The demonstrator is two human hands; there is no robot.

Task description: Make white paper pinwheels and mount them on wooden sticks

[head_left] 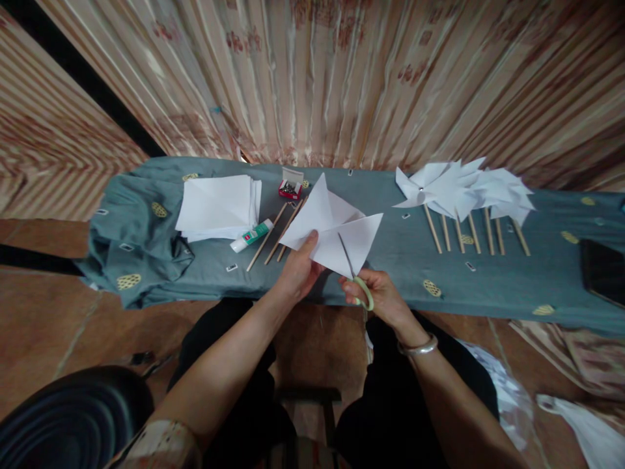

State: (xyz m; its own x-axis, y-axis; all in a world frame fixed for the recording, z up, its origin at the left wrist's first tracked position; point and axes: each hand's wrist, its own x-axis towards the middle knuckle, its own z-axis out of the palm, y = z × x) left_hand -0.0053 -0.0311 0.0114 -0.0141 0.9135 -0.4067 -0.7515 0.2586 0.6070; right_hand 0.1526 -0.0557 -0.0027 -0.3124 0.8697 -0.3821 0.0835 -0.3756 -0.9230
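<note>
My left hand [303, 266] grips a sheet of white paper [336, 240] near its middle, thumb on top. Cuts run into the paper and its flaps stand apart. In my right hand [375, 294] is a pair of scissors [365, 294] with pale green handles; a blade lies across the paper's right flap, close to its lower corner. Just left of the paper lie several wooden sticks [267, 237], a green and white glue tube [251, 236] and an open small red box [290, 189] of metal pins or tacks.
A stack of white paper [215, 205] lies on the left of the cloth-covered table [390, 260]. Several white paper pinwheels [454, 185] on sticks lie at the right, with a dark phone-like object [603, 270] beyond. A pleated curtain [312, 85] hangs behind; a black stool [73, 417] stands at lower left.
</note>
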